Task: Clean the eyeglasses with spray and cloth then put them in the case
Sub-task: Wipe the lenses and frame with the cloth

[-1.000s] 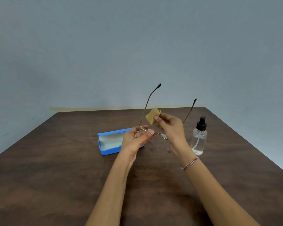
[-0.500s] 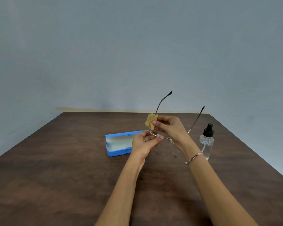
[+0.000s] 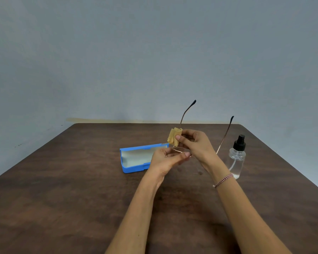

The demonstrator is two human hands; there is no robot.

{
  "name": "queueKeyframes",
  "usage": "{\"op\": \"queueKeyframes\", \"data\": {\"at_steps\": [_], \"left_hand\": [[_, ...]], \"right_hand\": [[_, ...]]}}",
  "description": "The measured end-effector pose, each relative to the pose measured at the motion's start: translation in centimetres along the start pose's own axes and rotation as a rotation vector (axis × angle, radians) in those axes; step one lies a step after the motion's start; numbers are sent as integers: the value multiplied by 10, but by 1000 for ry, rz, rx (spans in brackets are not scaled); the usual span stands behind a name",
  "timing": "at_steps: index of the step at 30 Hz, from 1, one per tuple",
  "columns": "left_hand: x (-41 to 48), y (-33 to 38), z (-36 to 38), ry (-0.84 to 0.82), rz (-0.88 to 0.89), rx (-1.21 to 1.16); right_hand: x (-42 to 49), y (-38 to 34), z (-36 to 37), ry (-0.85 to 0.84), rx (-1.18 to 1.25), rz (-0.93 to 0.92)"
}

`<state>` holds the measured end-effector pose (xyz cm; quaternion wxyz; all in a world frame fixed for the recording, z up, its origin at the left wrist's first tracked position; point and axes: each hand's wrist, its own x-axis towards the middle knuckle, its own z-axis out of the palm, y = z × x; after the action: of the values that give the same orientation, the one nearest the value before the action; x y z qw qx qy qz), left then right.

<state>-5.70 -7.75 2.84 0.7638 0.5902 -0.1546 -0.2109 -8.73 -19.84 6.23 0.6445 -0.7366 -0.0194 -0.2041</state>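
Note:
Thin-framed eyeglasses (image 3: 184, 117) are held above the table with both temple arms pointing up and away. My left hand (image 3: 166, 161) pinches the frame at its lower front edge. My right hand (image 3: 195, 143) holds a folded tan cloth (image 3: 173, 137) pressed against the left lens between thumb and fingers. An open blue case (image 3: 136, 159) with a pale lining lies on the table behind my left hand. At the right stands a clear spray bottle (image 3: 237, 158) with a black pump top, just beyond my right wrist.
A dark brown wooden table (image 3: 62, 198) fills the lower view, its far edge against a plain grey-blue wall (image 3: 154, 52). A beaded bracelet (image 3: 223, 180) circles my right wrist.
The view has shifted, so everything sits lower and further right in frame. The cloth has moved slightly down the lens under my right fingers. Both hands keep their hold.

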Motion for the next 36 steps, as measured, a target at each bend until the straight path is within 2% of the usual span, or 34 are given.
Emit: {"op": "queueKeyframes", "data": {"at_steps": [6, 9, 12, 14, 17, 21, 25, 27, 33, 36], "left_hand": [[-5, 0, 5, 6, 25, 95], [-4, 0, 5, 14, 29, 104], [-4, 0, 3, 6, 34, 52], [-4, 1, 2, -4, 29, 14], [-5, 2, 3, -23, 26, -8], [-9, -2, 7, -49, 40, 114], [-10, -3, 7, -69, 25, 146], [-10, -2, 7, -69, 22, 136], [-8, 2, 3, -54, 1, 9], [-7, 3, 2, -56, -4, -14]], "right_hand": [[3, -12, -7, 212, 221, -145], [1, -11, -10, 104, 148, -90], [0, -4, -11, -100, -123, 22], [1, -3, -12, -110, -239, 7], [1, -8, -10, 0, -140, -71], [2, -16, -14, 221, 104, -196], [1, -21, -16, 323, 65, -283], [2, -19, -15, 265, 12, -244], [-1, -9, -14, -115, -248, -34], [-2, -10, -13, -87, -261, -60]]}}
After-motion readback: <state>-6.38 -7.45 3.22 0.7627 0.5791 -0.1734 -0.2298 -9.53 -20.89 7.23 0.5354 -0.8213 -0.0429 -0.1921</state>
